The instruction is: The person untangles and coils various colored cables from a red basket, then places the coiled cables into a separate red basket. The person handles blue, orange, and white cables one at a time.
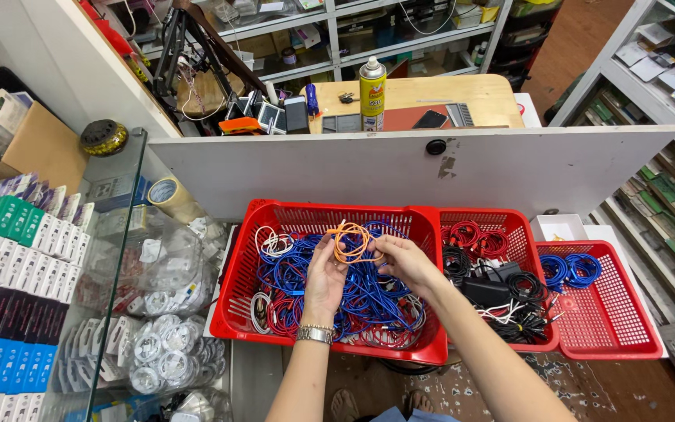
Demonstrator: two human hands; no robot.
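Two hands meet over a large red basket of tangled blue, red and white cables. The left hand pinches the lower edge of a coiled orange cable, and the right hand grips the coil's other side, so the loop stands between them above the blue cables. Right of the right hand, a second red basket holds black and red cables.
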